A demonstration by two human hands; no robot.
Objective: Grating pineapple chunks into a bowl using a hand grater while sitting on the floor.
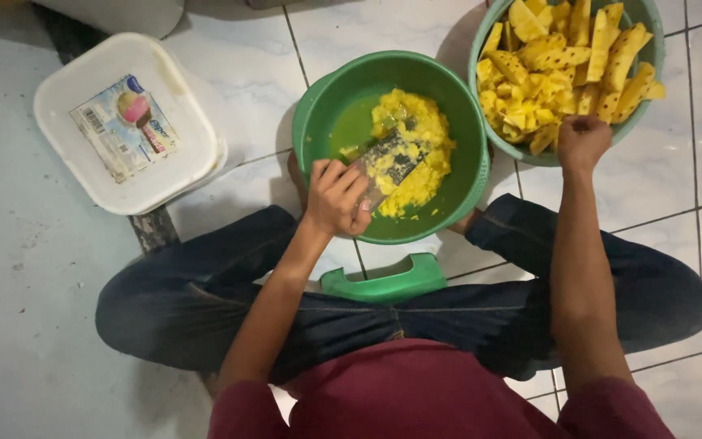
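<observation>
My left hand (336, 197) grips the lower end of a metal grater (392, 162) that leans into a green bowl (327, 106) holding a heap of grated yellow pineapple (420, 122). My right hand (582, 140) reaches into a second green basin (643, 16) at the upper right, fingers closed around a pineapple piece among several long yellow pineapple chunks (562, 61). I sit on the floor with legs in dark jeans spread around the bowl.
A white rectangular tub with a printed lid label (127, 122) stands on the tiled floor at the left. A small green stool edge (383, 284) shows between my legs. White floor tiles surround everything.
</observation>
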